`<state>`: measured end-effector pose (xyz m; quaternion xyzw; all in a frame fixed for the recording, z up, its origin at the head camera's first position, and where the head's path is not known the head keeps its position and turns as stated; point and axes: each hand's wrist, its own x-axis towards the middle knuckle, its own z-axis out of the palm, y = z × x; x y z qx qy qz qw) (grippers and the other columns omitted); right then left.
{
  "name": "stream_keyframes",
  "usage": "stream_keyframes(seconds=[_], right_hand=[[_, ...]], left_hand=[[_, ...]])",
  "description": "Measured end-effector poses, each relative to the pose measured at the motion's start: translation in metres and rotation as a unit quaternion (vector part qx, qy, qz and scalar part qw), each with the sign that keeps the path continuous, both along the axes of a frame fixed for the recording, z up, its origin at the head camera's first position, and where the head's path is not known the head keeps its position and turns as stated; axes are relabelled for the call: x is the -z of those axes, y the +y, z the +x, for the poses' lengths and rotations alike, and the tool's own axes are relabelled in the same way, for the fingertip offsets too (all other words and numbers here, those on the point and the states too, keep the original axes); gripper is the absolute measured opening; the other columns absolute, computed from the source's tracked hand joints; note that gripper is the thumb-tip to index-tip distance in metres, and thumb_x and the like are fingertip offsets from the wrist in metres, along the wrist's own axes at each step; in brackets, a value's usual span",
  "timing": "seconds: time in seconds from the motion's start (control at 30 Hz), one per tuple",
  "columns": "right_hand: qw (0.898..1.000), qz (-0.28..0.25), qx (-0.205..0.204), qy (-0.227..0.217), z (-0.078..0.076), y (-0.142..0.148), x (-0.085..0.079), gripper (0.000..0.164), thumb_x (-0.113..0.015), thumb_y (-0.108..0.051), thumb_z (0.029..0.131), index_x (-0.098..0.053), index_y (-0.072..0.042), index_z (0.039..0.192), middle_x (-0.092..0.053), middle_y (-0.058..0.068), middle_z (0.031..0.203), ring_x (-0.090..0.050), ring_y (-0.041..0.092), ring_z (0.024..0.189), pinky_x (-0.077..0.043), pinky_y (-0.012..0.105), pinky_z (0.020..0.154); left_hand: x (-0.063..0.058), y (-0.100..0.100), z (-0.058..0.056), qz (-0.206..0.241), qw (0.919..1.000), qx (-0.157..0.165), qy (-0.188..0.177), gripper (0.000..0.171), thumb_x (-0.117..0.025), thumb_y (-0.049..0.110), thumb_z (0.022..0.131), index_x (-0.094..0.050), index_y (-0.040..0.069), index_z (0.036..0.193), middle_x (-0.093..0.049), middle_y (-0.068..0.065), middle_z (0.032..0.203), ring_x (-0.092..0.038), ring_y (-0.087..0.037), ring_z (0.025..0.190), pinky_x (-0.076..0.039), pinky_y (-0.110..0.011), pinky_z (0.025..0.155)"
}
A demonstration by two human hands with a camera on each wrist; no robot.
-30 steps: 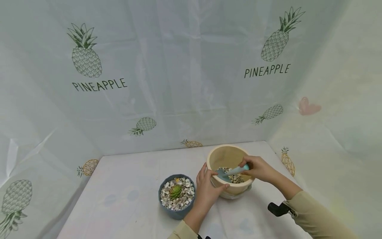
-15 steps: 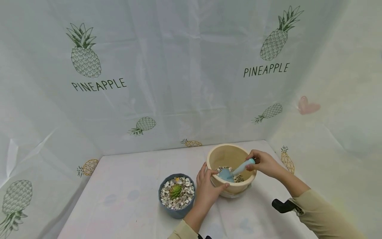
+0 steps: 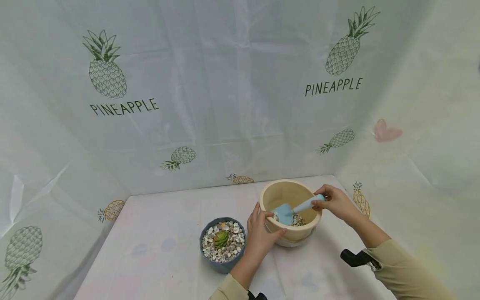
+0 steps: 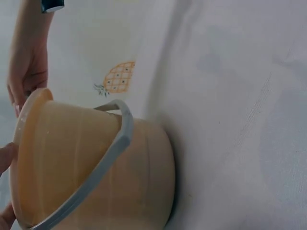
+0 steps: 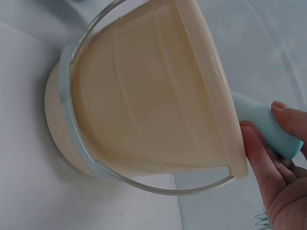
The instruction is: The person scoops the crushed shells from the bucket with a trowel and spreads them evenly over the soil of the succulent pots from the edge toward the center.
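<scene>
A cream bucket (image 3: pixel 300 234) with pebbles (image 3: pixel 298 221) in its bottom stands at the right of the cloth-covered table. My left hand (image 3: pixel 258 233) holds its near-left rim, thumb in front and fingers along the left side. In my right hand (image 3: pixel 335 205) is the handle of a light-blue toy shovel (image 3: pixel 284 214), pinched between thumb and fingers at the bucket's right rim. The shovel's blade lies inside the bucket, low over the pebbles. The right wrist view shows the turquoise handle end (image 5: pixel 268 125) between the fingers. A grey bail handle (image 4: pixel 103 165) hangs down the bucket's outside.
Left of my left forearm stands a blue-grey pot (image 3: pixel 221 267) with white pebbles and a green succulent (image 3: pixel 221 239). A pineapple-print curtain (image 3: pixel 225 104) hangs behind and at both sides of the table (image 3: pixel 150 241).
My right hand has moved up and to the right, drawing the shovel's handle toward the bucket's right rim. The blade has turned to show its broad face. My left hand stays on the rim.
</scene>
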<state>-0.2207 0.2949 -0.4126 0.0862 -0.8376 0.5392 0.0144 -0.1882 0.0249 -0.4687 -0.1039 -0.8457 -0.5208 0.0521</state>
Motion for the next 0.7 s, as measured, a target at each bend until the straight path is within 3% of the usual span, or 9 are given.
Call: stream_keyframes(seconds=[0.17, 0.33, 0.5, 0.7], right_hand=[[0.999, -0.024, 0.024, -0.011, 0.001, 0.001, 0.003, 0.028, -0.066, 0.000, 0.091, -0.052, 0.015, 0.110, -0.065, 0.018, 0.091, -0.071, 0.022, 0.077, -0.058, 0.034, 0.071], [0.999, -0.035, 0.038, -0.009, 0.004, 0.003, 0.004, 0.032, -0.067, -0.005, 0.092, -0.050, 0.015, 0.112, -0.065, 0.018, 0.091, -0.071, 0.021, 0.077, -0.058, 0.033, 0.071], [0.998, -0.036, 0.054, -0.004, 0.010, 0.005, 0.005, 0.037, -0.065, -0.008, 0.094, -0.048, 0.015, 0.117, -0.066, 0.019, 0.093, -0.071, 0.019, 0.078, -0.058, 0.034, 0.074], [0.996, -0.043, 0.074, 0.006, 0.014, 0.008, 0.011, 0.038, -0.064, -0.009, 0.095, -0.047, 0.014, 0.120, -0.063, 0.023, 0.101, -0.071, 0.017, 0.079, -0.057, 0.036, 0.077]], left_hand=[[-0.004, -0.004, 0.001, 0.002, 1.0000, 0.008, -0.003, 0.063, -0.086, 0.040, 0.071, -0.061, 0.016, 0.124, -0.025, -0.009, 0.158, -0.024, -0.042, 0.139, -0.031, -0.068, 0.100], [-0.020, -0.012, 0.010, 0.008, 0.9990, 0.044, 0.000, 0.072, -0.084, 0.041, 0.075, -0.054, 0.020, 0.136, -0.021, -0.007, 0.159, -0.021, -0.038, 0.141, -0.032, -0.066, 0.102], [-0.035, -0.030, 0.018, 0.004, 0.9975, 0.068, 0.020, 0.073, -0.083, 0.040, 0.076, -0.050, 0.023, 0.139, -0.024, -0.007, 0.158, -0.022, -0.037, 0.142, -0.030, -0.066, 0.104], [-0.037, -0.055, 0.023, -0.017, 0.9966, 0.079, 0.020, 0.071, -0.083, 0.040, 0.077, -0.051, 0.025, 0.138, -0.027, -0.001, 0.157, -0.024, -0.033, 0.143, -0.028, -0.065, 0.105]])
